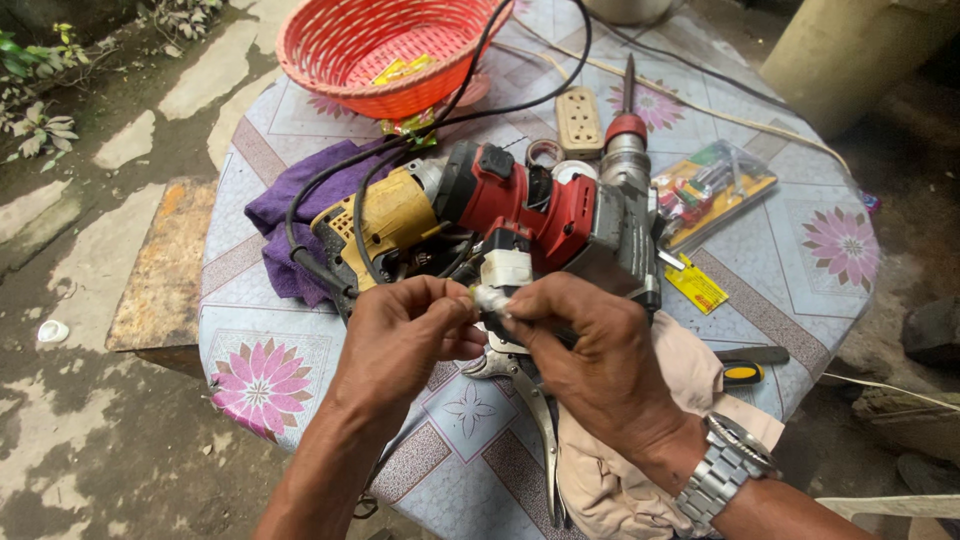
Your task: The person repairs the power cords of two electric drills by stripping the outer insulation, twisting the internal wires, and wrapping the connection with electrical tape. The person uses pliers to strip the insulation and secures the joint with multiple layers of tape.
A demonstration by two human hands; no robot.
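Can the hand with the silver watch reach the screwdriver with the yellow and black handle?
Probably yes. The right hand is pinching a small white part, but the yellow and black screwdriver lies just beside its wrist on the beige cloth, uncovered. It would likely have to let go first.

The round tablecloth (800, 270) is pale blue-grey with mauve bands and pink flowers. The woven basket (340, 45) is orange-red. A purple cloth (285, 215) lies beside the yellow tool (385, 220) and the red-and-grey drill (560, 215). The extension socket (578, 122) is cream, the rag (610, 480) beige, the watch (730, 468) silver.
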